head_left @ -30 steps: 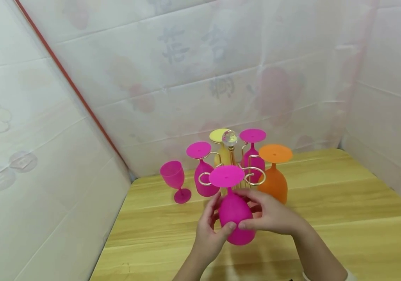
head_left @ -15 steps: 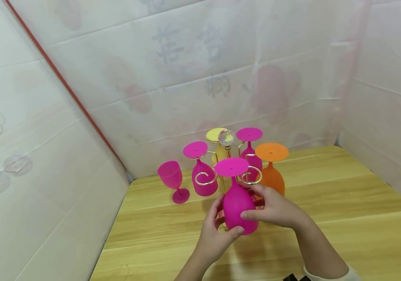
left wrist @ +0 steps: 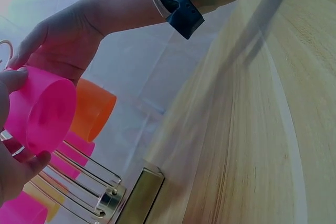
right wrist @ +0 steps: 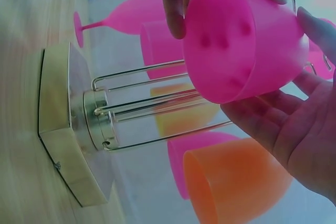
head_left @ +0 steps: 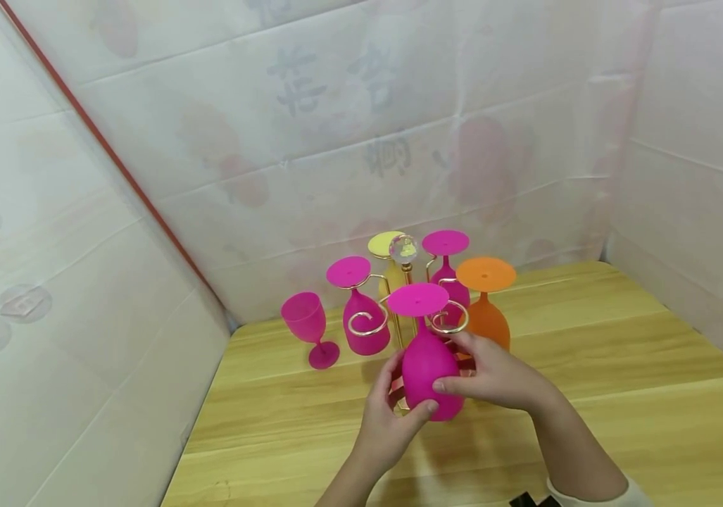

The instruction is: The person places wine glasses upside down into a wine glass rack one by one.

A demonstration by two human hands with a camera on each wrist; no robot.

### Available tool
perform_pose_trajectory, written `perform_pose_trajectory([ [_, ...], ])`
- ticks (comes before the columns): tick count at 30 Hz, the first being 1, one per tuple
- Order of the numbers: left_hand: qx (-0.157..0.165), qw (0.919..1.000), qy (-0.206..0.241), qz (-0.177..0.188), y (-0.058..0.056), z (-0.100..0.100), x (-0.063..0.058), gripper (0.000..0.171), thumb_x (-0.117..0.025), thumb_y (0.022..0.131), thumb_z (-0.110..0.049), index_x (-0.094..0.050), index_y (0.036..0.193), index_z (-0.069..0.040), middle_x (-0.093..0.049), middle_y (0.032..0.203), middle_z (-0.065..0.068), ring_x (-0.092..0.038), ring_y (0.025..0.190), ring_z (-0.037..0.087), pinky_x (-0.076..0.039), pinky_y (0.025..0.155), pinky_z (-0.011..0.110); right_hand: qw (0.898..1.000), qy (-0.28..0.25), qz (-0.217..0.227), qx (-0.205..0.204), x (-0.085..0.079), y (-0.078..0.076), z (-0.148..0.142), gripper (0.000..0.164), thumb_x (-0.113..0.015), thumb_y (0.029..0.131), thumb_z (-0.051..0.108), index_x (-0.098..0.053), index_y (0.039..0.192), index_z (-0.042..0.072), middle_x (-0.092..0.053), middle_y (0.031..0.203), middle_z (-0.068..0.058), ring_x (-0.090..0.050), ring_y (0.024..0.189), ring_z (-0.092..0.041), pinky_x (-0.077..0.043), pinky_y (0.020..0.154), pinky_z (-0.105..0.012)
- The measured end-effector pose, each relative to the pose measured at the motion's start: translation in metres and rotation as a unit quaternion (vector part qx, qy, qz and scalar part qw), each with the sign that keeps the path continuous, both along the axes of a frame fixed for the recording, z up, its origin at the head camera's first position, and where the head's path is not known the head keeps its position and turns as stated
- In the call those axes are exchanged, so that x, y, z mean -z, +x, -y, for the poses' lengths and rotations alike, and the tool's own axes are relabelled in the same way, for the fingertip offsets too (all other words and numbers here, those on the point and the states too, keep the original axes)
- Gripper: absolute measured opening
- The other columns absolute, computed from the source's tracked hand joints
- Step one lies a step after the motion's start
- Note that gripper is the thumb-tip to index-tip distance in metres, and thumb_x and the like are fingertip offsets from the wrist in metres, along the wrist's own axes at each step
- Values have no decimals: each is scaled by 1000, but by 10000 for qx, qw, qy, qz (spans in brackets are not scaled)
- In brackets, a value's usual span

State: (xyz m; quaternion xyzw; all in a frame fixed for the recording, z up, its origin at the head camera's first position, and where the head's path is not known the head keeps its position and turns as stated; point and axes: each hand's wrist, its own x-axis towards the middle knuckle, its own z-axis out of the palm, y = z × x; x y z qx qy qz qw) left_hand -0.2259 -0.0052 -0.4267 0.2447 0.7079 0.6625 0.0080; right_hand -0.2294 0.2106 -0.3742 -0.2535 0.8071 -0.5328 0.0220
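Observation:
A pink goblet [head_left: 431,373] is held upside down at the front of a gold wire rack [head_left: 366,324], its round foot up beside the rack's curled hooks. My left hand [head_left: 389,422] grips the bowl's left side, with the thumb low on the front. On the right side, my right hand [head_left: 497,373] grips the same bowl, thumb across the front. Seen from the right wrist, the bowl's open rim [right wrist: 220,40] faces the rack's base, and fingers from both hands wrap it. I cannot tell whether the foot touches the hooks.
Upside-down goblets hang around the rack: pink [head_left: 366,327], yellow [head_left: 388,244], pink [head_left: 445,243] and orange [head_left: 486,320]. A crystal ball [head_left: 404,249] tops the rack. Left of it, another pink goblet [head_left: 305,317] stands upright on the wooden table [head_left: 272,436]. Fabric walls [head_left: 336,127] enclose the back and sides.
The held goblet has risen and shifted slightly right relative to the rack, uncovering more of the left curled hook. Both hands keep their grip; little differs over the last half second.

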Motion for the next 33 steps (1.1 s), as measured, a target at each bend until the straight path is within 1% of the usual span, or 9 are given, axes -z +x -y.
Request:
perform_pose_trajectory([
  [6,-37,9999,-88,-34,-1,-2,1,69,-75,88,-26,-39,147,-31,-51,137,-8,-48,126,19,-50,101,31,9999,115,6,27,-2,1,-1,64,-73,89,26,-43,144,15,-63,123,-7,-64,110,-28,-59,81,-26],
  [11,-69,9998,-190,-73,-2,-3,2,71,-75,88,-27,-39,148,-32,-49,138,-8,-50,125,21,-51,99,30,9999,107,41,-37,-2,0,-3,65,-73,89,25,-41,145,15,-62,123,-7,-63,111,-28,-58,83,-27],
  [14,-96,9995,-264,-115,-2,-3,2,72,-76,87,-28,-38,149,-29,-49,139,-9,-52,123,21,-51,99,30,9998,169,57,-1,-3,0,-5,65,-73,89,26,-42,145,15,-62,123,-6,-62,112,-27,-58,83,-27],
  [20,-165,9989,-378,-217,-1,-4,1,76,-77,86,-29,-38,151,-17,-46,143,-9,-54,121,19,-50,101,33,9997,220,47,24,-3,0,-6,63,-75,87,27,-45,142,15,-61,124,-5,-61,112,-26,-57,85,-29],
  [28,-253,9980,-498,-298,0,-2,0,78,-77,86,-31,-37,152,-15,-42,147,-7,-53,122,23,-50,99,25,9997,232,-66,84,-4,0,-6,66,-75,86,27,-45,143,13,-60,127,-4,-62,112,-24,-57,87,-31],
  [33,-283,9975,-521,-386,1,-1,0,77,-75,87,-32,-38,152,-15,-42,149,-5,-53,124,21,-51,96,26,9996,212,-129,122,-3,0,-6,70,-75,86,27,-41,146,12,-58,130,-4,-62,112,-24,-57,87,-32],
])
